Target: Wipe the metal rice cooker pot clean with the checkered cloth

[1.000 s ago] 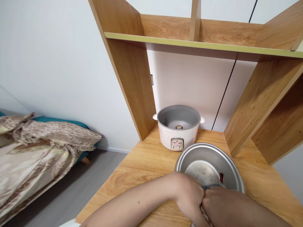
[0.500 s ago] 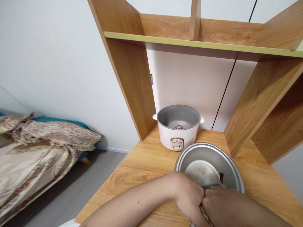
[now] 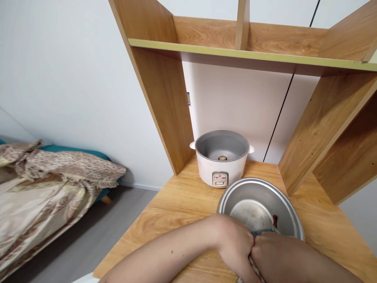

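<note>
I watch both bare hands meet at the near edge of the metal pot, knuckle to knuckle. The left hand [image 3: 239, 241] is curled nearly closed, its wrist bent sharply; the right hand [image 3: 266, 250] is a rounded fist pressed against it. Both appear clenched on a bunched cloth [image 3: 260, 232], though most fingertips are hidden from me, and I cannot make out the cloth's full shape. A soft blue-grey fold of it shows above the fists, over the pot's near side, and a pale, braided-looking strip comes out below, between the hands. A slim dark-red piece [image 3: 275, 221] sticks up just beyond the right hand.

The inner pot [image 3: 243, 195] is dull silvery metal, round and wide, with a ridged, flared rim and a scuffed disc of a base. Just behind it and a little to the left stands the rice cooker body [image 3: 221, 171]: a white, lightly stained drum with a rounded ear on each side, a grey interior, a small round button at its centre and a switch panel in front.

Under everything I see a glossy wood-grain desktop [image 3: 165, 220], framed by a matching shelf unit [image 3: 165, 102] with a yellow-green edge strip. Off to the left, a fringed, brown-and-cream patterned throw [image 3: 73, 165] drapes in loose wrinkles over teal upholstered furniture [image 3: 70, 149] above a grey floor [image 3: 129, 204].
</note>
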### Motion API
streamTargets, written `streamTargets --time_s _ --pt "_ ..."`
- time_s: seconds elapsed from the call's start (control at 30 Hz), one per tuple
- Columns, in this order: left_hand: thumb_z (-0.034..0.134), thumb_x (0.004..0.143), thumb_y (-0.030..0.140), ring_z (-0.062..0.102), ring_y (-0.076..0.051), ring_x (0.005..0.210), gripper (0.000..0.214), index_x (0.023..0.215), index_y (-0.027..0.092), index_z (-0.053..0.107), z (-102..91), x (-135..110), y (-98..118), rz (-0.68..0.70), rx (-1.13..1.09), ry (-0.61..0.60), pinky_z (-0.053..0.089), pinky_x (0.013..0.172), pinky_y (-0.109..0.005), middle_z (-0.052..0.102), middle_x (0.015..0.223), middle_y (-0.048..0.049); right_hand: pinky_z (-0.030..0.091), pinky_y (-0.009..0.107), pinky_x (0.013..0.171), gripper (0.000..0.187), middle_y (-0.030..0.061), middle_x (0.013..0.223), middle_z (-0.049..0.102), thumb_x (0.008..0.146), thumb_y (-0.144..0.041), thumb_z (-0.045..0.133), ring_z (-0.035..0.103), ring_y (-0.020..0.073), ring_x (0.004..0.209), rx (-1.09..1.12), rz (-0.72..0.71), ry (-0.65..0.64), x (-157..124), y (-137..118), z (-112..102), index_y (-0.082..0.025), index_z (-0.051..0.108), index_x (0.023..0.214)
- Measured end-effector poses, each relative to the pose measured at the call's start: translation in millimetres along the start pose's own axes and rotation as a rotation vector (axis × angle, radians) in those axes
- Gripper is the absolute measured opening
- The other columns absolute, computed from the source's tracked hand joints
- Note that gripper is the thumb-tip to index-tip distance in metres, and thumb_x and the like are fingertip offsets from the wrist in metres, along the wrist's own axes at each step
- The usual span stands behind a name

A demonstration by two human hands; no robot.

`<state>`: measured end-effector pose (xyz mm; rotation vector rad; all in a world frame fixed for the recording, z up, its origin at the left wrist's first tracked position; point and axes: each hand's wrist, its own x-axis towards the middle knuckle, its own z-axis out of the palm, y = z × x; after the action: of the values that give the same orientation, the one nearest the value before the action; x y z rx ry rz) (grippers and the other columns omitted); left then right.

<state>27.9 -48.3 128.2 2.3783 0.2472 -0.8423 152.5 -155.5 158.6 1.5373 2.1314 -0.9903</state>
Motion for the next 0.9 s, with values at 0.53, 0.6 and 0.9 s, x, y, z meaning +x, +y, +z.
streamTargets --time_s 0.53,0.6,0.9 --pt "0.095 0.063 0.062 0.053 -0.024 0.058 0.06 0.05 0.032 0.045 0.7 2.4 2.2 0.009 -0.017 0.0 0.049 0.069 -0.039 0.043 0.048 0.0043 0.064 0.043 0.095 0.046 0.0142 0.132 0.088 0.094 -0.036 0.069 0.083 0.0387 0.121 -0.04 -0.009 -0.008 -1.3 0.8 0.7 -0.024 0.089 0.133" --pt "0.095 0.061 0.063 0.052 -0.023 0.057 0.06 0.049 0.032 0.045 1.0 2.5 2.1 0.01 -0.021 0.007 0.049 0.067 -0.039 0.044 0.048 0.0043 0.064 0.042 0.093 0.046 0.0145 0.131 0.089 0.094 -0.034 0.069 0.084 0.0383 0.119 -0.05 -0.009 -0.013 -1.3 0.1 -0.4 -0.024 0.089 0.134" --pt "0.096 0.057 0.07 0.051 -0.02 0.052 0.063 0.049 0.03 0.048 0.2 2.2 0.1 0.031 0.009 0.013 0.048 0.06 -0.034 0.046 0.045 0.0053 0.064 0.044 0.094 0.045 0.0144 0.133 0.088 0.092 -0.039 0.072 0.083 0.0401 0.118 0.023 -0.001 -0.013 -2.7 0.2 -1.6 -0.024 0.091 0.13"
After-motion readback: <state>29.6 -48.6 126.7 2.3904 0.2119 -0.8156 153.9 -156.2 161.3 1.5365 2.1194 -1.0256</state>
